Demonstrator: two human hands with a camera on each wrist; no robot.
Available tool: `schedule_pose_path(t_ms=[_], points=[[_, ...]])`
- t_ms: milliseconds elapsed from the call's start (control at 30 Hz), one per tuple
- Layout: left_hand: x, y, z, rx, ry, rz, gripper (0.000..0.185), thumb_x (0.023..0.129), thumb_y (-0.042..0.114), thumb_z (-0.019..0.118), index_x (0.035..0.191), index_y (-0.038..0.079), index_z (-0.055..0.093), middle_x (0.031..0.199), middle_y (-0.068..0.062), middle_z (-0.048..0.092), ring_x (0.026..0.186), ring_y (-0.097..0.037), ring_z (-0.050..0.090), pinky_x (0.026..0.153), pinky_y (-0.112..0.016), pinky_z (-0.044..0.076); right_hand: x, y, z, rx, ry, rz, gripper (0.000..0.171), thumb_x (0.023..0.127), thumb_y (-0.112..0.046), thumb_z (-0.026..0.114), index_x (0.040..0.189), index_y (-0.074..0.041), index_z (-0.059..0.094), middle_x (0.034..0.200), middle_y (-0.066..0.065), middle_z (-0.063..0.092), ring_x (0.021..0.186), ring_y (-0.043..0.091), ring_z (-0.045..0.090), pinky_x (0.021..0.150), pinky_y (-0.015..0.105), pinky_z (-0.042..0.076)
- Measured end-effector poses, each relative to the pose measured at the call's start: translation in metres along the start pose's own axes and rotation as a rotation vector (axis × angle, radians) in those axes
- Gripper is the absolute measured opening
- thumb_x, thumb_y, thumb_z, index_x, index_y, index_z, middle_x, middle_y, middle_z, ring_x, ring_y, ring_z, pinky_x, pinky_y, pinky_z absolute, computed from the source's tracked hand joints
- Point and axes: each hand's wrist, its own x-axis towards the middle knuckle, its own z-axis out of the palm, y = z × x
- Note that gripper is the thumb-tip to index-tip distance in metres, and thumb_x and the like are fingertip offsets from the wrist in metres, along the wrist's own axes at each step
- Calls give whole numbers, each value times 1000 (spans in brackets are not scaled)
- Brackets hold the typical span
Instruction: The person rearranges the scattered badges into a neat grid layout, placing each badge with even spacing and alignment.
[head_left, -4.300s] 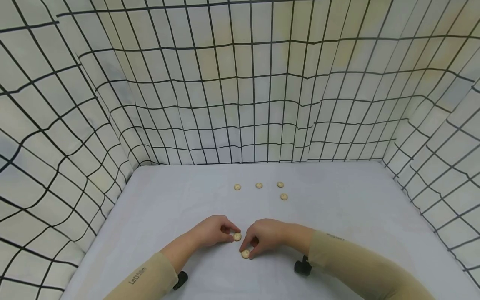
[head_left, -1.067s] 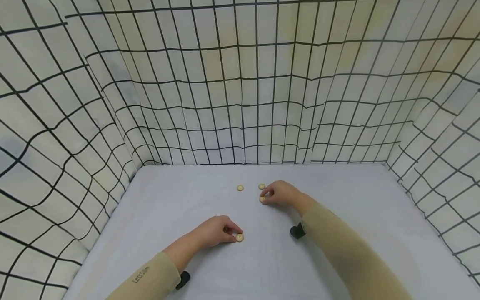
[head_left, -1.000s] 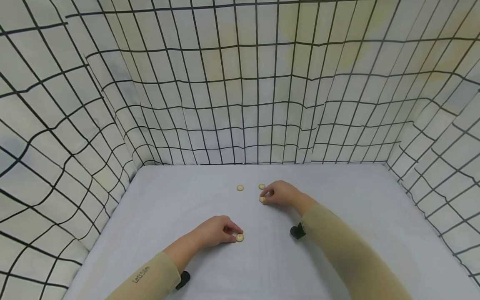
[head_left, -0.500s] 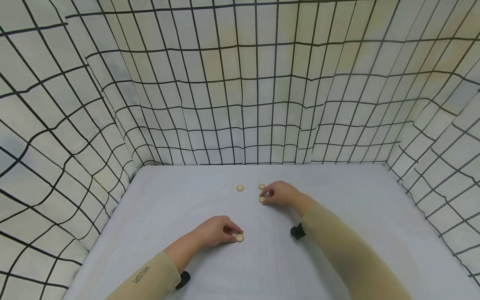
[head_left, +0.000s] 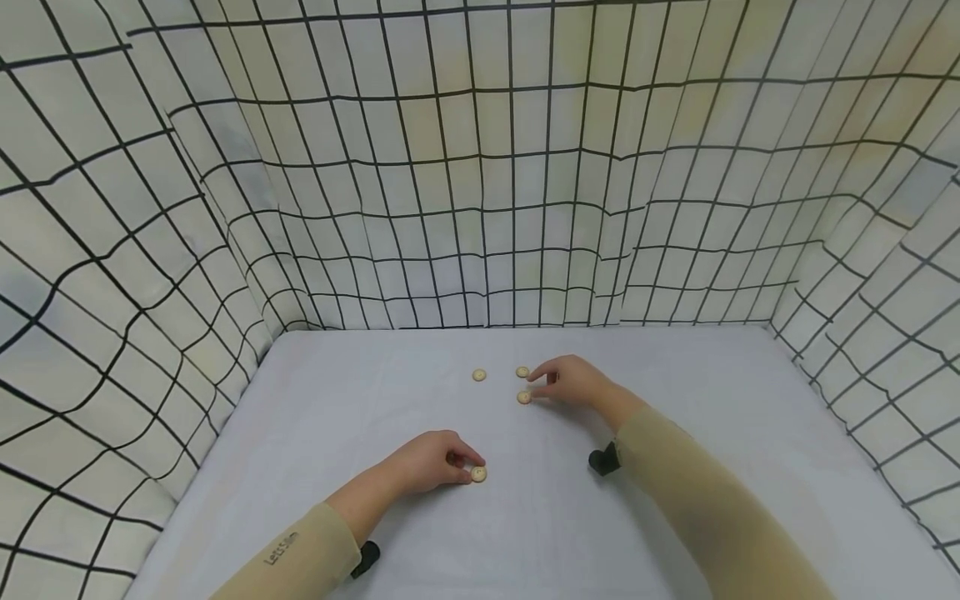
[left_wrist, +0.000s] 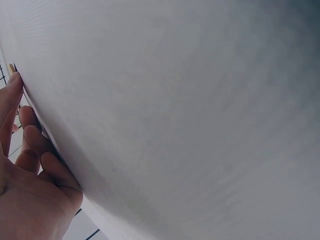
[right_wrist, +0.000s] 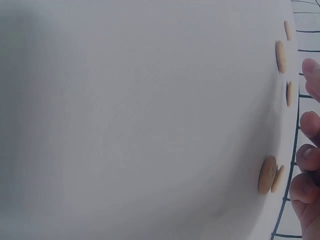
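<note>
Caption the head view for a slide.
Left hand pinches a wooden button; right hand hovers beside three more buttons on a grey table.

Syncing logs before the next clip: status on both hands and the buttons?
Left hand pinching the near button on the table. Right hand open, fingertips beside the far button, not gripping. Two more buttons alongside; nothing blocking.

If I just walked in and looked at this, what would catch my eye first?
Probably the black-gridded cloth walling in a pale table, and two hands on it. The left hand pinches a small tan button near the front; the right hand reaches farther back, fingertips beside another button, with two more buttons just behind.
</note>
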Motion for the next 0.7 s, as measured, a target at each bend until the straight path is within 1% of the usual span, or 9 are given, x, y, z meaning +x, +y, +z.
schedule_pose_path(t_ms=[100, 267, 333, 400, 533, 600, 700], points=[[-1, 0, 0, 3, 7, 3, 20, 86, 19, 78, 104, 25, 78, 83, 8, 56, 80, -12, 50, 71, -31, 43, -3, 6, -4, 21, 9, -2, 27, 87, -35, 77, 114, -28, 75, 84, -2, 61, 78, 17, 53, 67, 32, 45], [-1, 1, 1, -4, 9, 9, 20, 85, 18, 78, 104, 25, 79, 83, 7, 56, 80, -12, 50, 71, -30, 43, -11, 19, -10, 38, 19, -9, 28, 89, -37, 75, 114, -27, 75, 83, -1, 62, 75, 16, 54, 65, 32, 45], [0, 0, 1, -4, 9, 11, 20, 86, 19, 78, 104, 25, 78, 83, 7, 56, 80, -12, 50, 71, -30, 43, -14, 25, -11, 38, 20, -12, 27, 89, -37, 75, 114, -26, 75, 85, -2, 64, 75, 16, 55, 65, 31, 46], [0, 0, 2, -1, 9, 12, 20, 86, 19, 78, 105, 25, 78, 83, 7, 56, 80, -12, 50, 71, -30, 43, -18, 31, -13, 40, 26, -13, 26, 89, -35, 75, 113, -25, 75, 92, -2, 67, 76, 16, 55, 66, 31, 46], [0, 0, 3, 4, 17, 8, 22, 86, 21, 78, 108, 25, 78, 84, 8, 55, 81, -11, 50, 73, -31, 42, -27, 39, -18, 53, 31, 3, 24, 88, -34, 76, 110, -25, 76, 94, -1, 65, 80, 17, 53, 68, 32, 45], [-2, 0, 3, 8, 22, 17, 23, 86, 20, 78, 109, 24, 77, 85, 8, 55, 81, -12, 50, 73, -31, 42, -30, 43, -19, 56, 27, 12, 24, 88, -34, 76, 110, -25, 76, 89, 0, 62, 81, 17, 52, 69, 33, 44], [-3, 0, 4, 21, 28, 26, 24, 87, 20, 77, 110, 25, 77, 86, 8, 55, 81, -11, 50, 74, -31, 42, -34, 47, -21, 43, 24, 16, 26, 88, -36, 76, 111, -25, 76, 86, -2, 60, 81, 17, 51, 68, 33, 43]])
